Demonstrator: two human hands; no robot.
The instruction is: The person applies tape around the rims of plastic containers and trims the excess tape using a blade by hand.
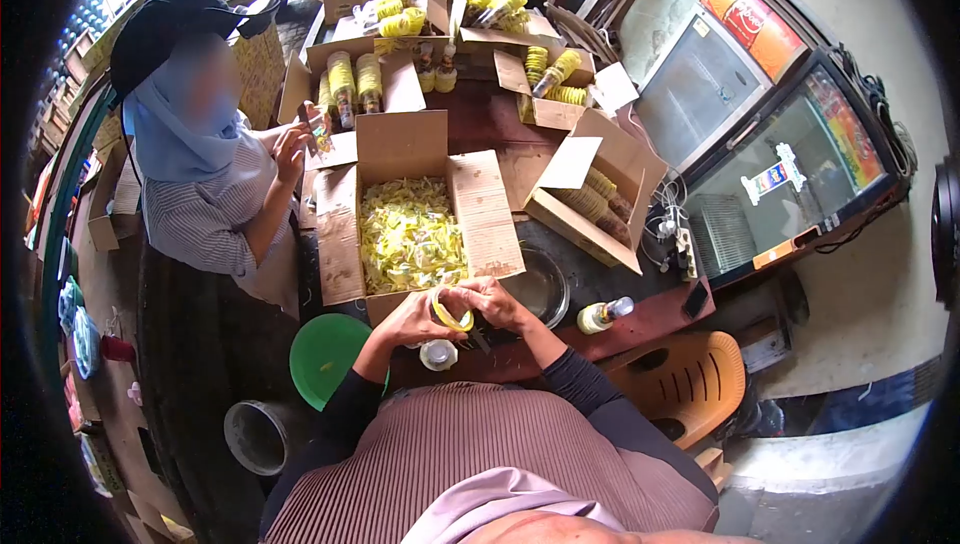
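My left hand (pixel 408 320) is closed round the left side of a yellow ring (pixel 466 323) with a pale inside, perhaps a tape roll. Fingers of my right hand (pixel 497 304) pinch at its upper right edge. Just below the ring stands a bottle with a white top (pixel 438 355). A thin dark object, too unclear to name, shows beneath my right hand. Beyond my hands sits an open cardboard box (pixel 402 149) filled with small yellow and white wrapped pieces (pixel 412 234).
A bottle (pixel 605 315) stands at right, near a round container (pixel 540 289). Cartons (pixel 580 214) of yellow-wrapped goods cover the far side. A green plastic piece (pixel 328 359), a bucket (pixel 257 438) and an orange chair (pixel 690 384) are close. Another person (pixel 205 184) is at left.
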